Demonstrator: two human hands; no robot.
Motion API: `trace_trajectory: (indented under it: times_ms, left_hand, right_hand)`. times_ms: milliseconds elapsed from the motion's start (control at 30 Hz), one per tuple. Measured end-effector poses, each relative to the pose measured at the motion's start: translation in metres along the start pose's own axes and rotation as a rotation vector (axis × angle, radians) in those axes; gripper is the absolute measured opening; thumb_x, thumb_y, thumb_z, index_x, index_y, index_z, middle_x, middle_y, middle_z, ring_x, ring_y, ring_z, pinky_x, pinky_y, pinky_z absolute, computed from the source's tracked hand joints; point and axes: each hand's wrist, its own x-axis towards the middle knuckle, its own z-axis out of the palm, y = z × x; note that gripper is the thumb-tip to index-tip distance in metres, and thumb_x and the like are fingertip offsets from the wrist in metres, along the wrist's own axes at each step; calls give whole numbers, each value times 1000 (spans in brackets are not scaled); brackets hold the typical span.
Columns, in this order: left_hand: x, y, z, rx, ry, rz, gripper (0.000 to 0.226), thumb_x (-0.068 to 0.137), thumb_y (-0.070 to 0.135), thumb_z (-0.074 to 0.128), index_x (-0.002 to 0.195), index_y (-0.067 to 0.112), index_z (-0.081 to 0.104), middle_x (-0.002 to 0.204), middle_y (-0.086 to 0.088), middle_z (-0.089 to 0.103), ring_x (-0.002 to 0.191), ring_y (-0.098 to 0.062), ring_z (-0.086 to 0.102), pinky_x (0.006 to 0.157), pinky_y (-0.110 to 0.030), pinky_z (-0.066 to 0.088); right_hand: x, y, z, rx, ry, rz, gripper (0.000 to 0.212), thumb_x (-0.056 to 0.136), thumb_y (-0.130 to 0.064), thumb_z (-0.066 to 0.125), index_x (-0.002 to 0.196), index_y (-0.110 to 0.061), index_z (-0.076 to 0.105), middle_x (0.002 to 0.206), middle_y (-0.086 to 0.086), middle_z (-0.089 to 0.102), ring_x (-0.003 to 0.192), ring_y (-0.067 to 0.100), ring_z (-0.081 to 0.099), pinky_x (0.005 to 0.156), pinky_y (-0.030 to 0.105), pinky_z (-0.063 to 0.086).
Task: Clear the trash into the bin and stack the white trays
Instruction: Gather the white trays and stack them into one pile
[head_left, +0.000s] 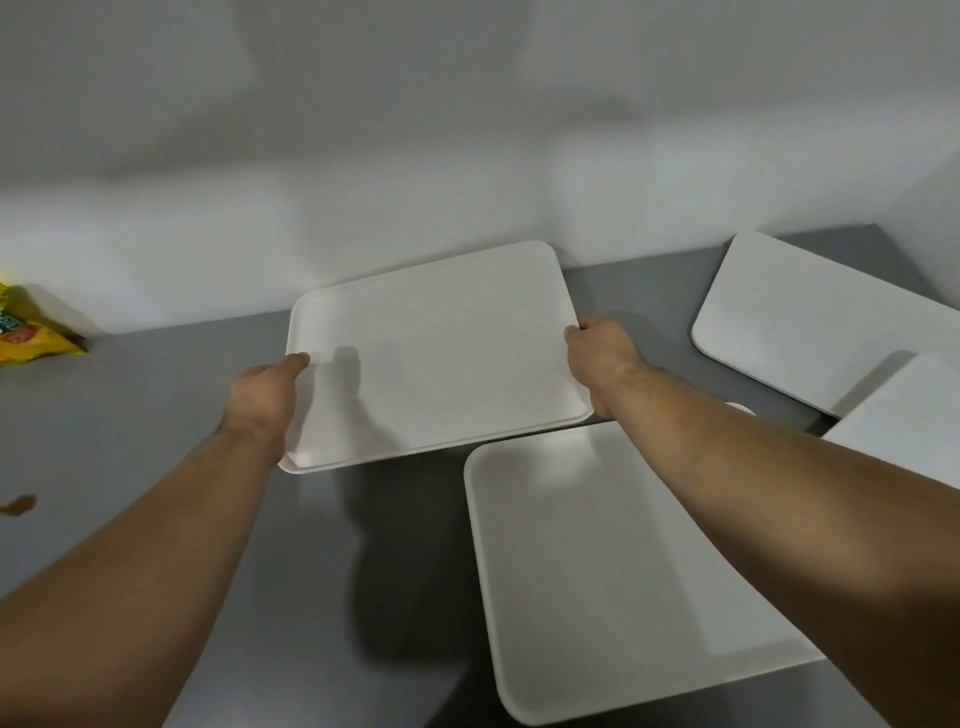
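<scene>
I hold a white tray (441, 353) above the grey table, tilted slightly, at the middle of the view. My left hand (265, 400) grips its left edge and my right hand (602, 358) grips its right edge. A second white tray (597, 571) lies flat on the table below and to the right of it, partly under my right forearm. Two more white trays lie at the right: one (810, 322) at the back and another (904, 415) cut off by the frame edge. A yellow snack bag (26, 332) lies at the far left.
The grey table (156, 415) runs up to a white wall (467, 130) at the back. A small brown scrap (21, 505) lies near the left edge. No bin is in view.
</scene>
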Motion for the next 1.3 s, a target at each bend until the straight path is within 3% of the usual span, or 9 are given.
trace_trajectory:
  times_ms: [200, 333, 467, 633, 733, 833, 1000, 1133, 1300]
  left_hand:
    - [-32, 14, 8, -155, -165, 52, 48, 93, 50, 56, 111, 8, 71, 96, -14, 74, 81, -34, 68, 68, -43, 54]
    - [-78, 16, 23, -216, -274, 83, 34, 89, 54, 54, 88, 26, 74, 82, -1, 73, 75, -26, 63, 61, -32, 48]
    - [-133, -2, 46, -405, -473, 28, 51, 92, 62, 62, 116, 19, 75, 114, -10, 75, 104, -33, 71, 97, -53, 56]
    - [-197, -32, 76, -566, -556, -225, 64, 99, 65, 46, 121, 13, 75, 114, -15, 77, 99, -35, 75, 82, -46, 61]
    - [-221, -55, 87, -386, -398, -245, 48, 98, 57, 57, 101, 15, 78, 89, -9, 81, 81, -31, 78, 68, -42, 63]
    - [-238, -72, 96, -228, -355, -116, 17, 102, 30, 57, 101, 20, 71, 95, -10, 78, 89, -33, 74, 72, -46, 62]
    - [-250, -91, 102, 48, -190, 149, 19, 103, 19, 46, 92, 19, 62, 88, -7, 69, 88, -33, 69, 66, -41, 54]
    - [-250, -97, 100, 238, -116, 241, 20, 105, 20, 45, 111, 14, 64, 97, -6, 69, 90, -29, 67, 79, -42, 56]
    - [-249, -100, 95, 356, -130, 304, 20, 98, 17, 46, 104, 20, 65, 95, -1, 69, 86, -24, 67, 73, -43, 59]
  right_hand:
    - [-22, 8, -59, -185, 259, -272, 23, 104, -21, 39, 84, -12, 46, 71, 0, 50, 64, 22, 48, 61, 34, 32]
    - [-46, 39, -116, -195, 321, -292, 25, 104, -24, 41, 98, -5, 58, 87, 8, 59, 82, 30, 52, 72, 34, 34]
    - [-77, 88, -162, -216, 324, -226, 25, 103, -31, 43, 93, -16, 60, 82, 2, 65, 80, 28, 60, 73, 36, 41]
    - [-105, 161, -195, -265, 335, -161, 25, 105, -36, 41, 101, -23, 62, 85, -5, 68, 78, 19, 60, 81, 40, 45]
    - [-112, 196, -203, -290, 333, -119, 22, 106, -35, 41, 97, -27, 60, 83, -11, 64, 74, 9, 54, 80, 39, 41]
    - [-114, 217, -200, -337, 308, -114, 22, 107, -33, 41, 99, -23, 59, 82, -7, 61, 74, 18, 55, 79, 40, 43]
    - [-119, 227, -183, -379, 320, -135, 24, 104, -27, 44, 86, -16, 53, 75, 2, 60, 71, 28, 57, 69, 37, 42]
    - [-121, 227, -176, -386, 315, -187, 28, 98, -13, 48, 72, -21, 40, 68, -1, 49, 64, 23, 51, 62, 33, 34]
    - [-120, 224, -176, -443, 328, -207, 22, 97, -9, 44, 76, -17, 45, 83, 9, 53, 77, 31, 52, 71, 36, 43]
